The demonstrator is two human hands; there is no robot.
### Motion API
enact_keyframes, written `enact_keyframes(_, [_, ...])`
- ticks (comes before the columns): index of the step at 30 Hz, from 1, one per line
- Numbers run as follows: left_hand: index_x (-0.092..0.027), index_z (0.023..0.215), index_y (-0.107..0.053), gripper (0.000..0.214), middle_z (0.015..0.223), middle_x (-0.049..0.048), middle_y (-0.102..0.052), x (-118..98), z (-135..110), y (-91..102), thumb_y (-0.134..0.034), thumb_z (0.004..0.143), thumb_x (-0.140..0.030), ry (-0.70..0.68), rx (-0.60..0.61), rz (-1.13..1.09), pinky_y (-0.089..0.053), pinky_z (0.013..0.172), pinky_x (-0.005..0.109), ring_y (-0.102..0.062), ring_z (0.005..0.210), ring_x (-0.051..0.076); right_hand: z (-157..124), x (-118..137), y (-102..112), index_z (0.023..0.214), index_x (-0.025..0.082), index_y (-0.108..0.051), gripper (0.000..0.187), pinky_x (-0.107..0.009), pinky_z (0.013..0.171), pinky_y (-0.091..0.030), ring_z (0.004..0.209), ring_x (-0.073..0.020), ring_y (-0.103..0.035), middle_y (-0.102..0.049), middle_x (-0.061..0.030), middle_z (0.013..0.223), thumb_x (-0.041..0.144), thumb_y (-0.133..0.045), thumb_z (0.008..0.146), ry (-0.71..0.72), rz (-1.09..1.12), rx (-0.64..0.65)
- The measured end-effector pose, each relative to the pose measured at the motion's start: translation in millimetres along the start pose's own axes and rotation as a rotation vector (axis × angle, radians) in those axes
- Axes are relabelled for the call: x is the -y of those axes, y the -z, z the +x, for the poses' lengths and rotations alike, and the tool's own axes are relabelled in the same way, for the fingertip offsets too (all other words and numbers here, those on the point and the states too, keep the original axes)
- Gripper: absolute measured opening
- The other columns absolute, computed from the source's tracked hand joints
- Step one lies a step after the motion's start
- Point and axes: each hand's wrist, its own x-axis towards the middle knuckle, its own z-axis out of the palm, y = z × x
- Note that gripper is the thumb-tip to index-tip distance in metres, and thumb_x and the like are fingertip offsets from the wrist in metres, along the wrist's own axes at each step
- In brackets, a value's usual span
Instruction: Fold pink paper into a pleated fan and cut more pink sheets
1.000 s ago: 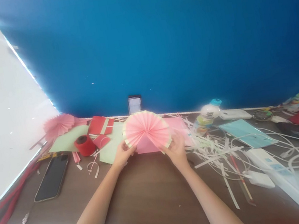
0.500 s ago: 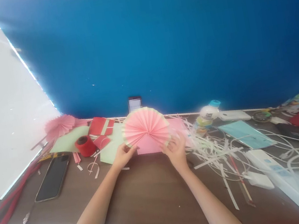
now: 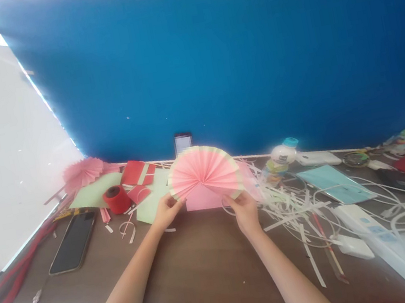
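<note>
A pleated paper fan, pink in the middle with a pale green rim, is spread between my hands above the table. My left hand pinches its lower left edge. At the lower right edge, my right hand grips the fan between thumb and fingers. Behind and below the fan lies a pink sheet of paper. A pale green sheet is beside my left hand. To the right of my right hand is a tangled heap of white paper strips.
On the left are a phone, a red spool and another pink pleated fan. On the right stand a bottle, a light blue packet and a white power strip with cables. A blue panel rises behind the table.
The fan's right side has opened wider, as my right hand moved slightly right and down. My left hand stays at the left edge. The view has shifted slightly.
</note>
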Motion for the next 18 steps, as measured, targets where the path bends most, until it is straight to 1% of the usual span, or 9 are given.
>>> enact_keyframes(2, [-0.015,0.095,-0.062,0.031,0.080,0.0042,-0.065,0,0,1.7,-0.057,0.073,-0.037,-0.020,-0.001,0.004,-0.043,0.058,0.024,-0.057,0.066,0.015,1,0,0,0.083,0.018,-0.058,0.028,-0.031,0.066,-0.049,0.074,-0.0170,-0.061,-0.063,-0.0027,0.079,0.027,-0.072,0.061,-0.006,0.002,0.016])
enact_keyframes(4, [-0.016,0.093,-0.063,0.029,0.084,0.0049,-0.065,1,1,6.2,-0.058,0.072,-0.036,-0.059,-0.064,0.044,-0.045,0.064,0.027,-0.058,0.073,0.017,2,0,1,0.091,0.019,-0.056,0.035,-0.032,0.064,-0.050,0.076,-0.0182,-0.061,-0.062,-0.0042,0.085,0.028,-0.071,0.061,-0.012,0.014,0.024])
enact_keyframes(6, [-0.017,0.091,-0.062,0.028,0.083,0.0048,-0.065,3,4,13.5,-0.059,0.071,-0.036,-0.082,-0.186,0.092,-0.045,0.065,0.027,-0.058,0.072,0.017,3,1,1,0.098,0.021,-0.052,0.042,-0.032,0.062,-0.050,0.077,-0.0186,-0.061,-0.061,-0.0056,0.093,0.029,-0.071,0.061,-0.012,0.010,0.031])
enact_keyframes(8, [-0.017,0.092,-0.059,0.029,0.082,0.0049,-0.064,4,7,23.4,-0.058,0.071,-0.036,-0.088,-0.336,0.101,-0.045,0.062,0.025,-0.058,0.068,0.016,2,1,1,0.100,0.021,-0.050,0.043,-0.032,0.061,-0.050,0.075,-0.0179,-0.061,-0.059,-0.0060,0.096,0.029,-0.070,0.062,-0.008,-0.021,0.052])
enact_keyframes(10, [-0.017,0.102,-0.051,0.035,0.089,0.0068,-0.063,8,12,34.6,-0.057,0.072,-0.035,-0.113,-0.469,0.049,-0.046,0.063,0.025,-0.060,0.071,0.015,1,0,1,0.099,0.021,-0.050,0.040,-0.032,0.061,-0.050,0.073,-0.0165,-0.060,-0.059,-0.0054,0.095,0.029,-0.068,0.065,0.004,-0.057,0.083])
enact_keyframes(12, [-0.017,0.111,-0.043,0.044,0.092,0.0079,-0.062,14,17,46.0,-0.056,0.073,-0.032,-0.137,-0.567,0.023,-0.047,0.068,0.026,-0.061,0.075,0.015,-1,-1,0,0.100,0.021,-0.050,0.038,-0.032,0.062,-0.050,0.072,-0.0157,-0.060,-0.058,-0.0048,0.095,0.029,-0.067,0.067,0.018,-0.074,0.125])
enact_keyframes(14, [-0.017,0.115,-0.037,0.046,0.087,0.0069,-0.062,23,22,56.1,-0.055,0.074,-0.032,-0.110,-0.619,-0.002,-0.048,0.066,0.027,-0.061,0.069,0.014,-3,-3,0,0.100,0.022,-0.049,0.037,-0.031,0.062,-0.050,0.070,-0.0147,-0.060,-0.058,-0.0040,0.093,0.029,-0.065,0.068,0.030,-0.074,0.164])
enact_keyframes(16, [-0.016,0.115,-0.035,0.046,0.081,0.0055,-0.062,36,26,64.0,-0.053,0.076,-0.033,-0.061,-0.635,-0.037,-0.048,0.064,0.028,-0.061,0.065,0.014,-5,-4,-1,0.101,0.022,-0.048,0.035,-0.031,0.061,-0.049,0.066,-0.0135,-0.060,-0.057,-0.0029,0.092,0.029,-0.064,0.070,0.038,-0.071,0.198])
enact_keyframes(18, [-0.014,0.107,-0.039,0.039,0.074,0.0048,-0.061,49,30,69.0,-0.051,0.076,-0.034,0.024,-0.638,-0.007,-0.048,0.064,0.029,-0.062,0.066,0.016,-6,-6,-2,0.102,0.022,-0.048,0.034,-0.031,0.060,-0.050,0.064,-0.0127,-0.060,-0.057,-0.0023,0.091,0.029,-0.062,0.072,0.041,-0.077,0.227])
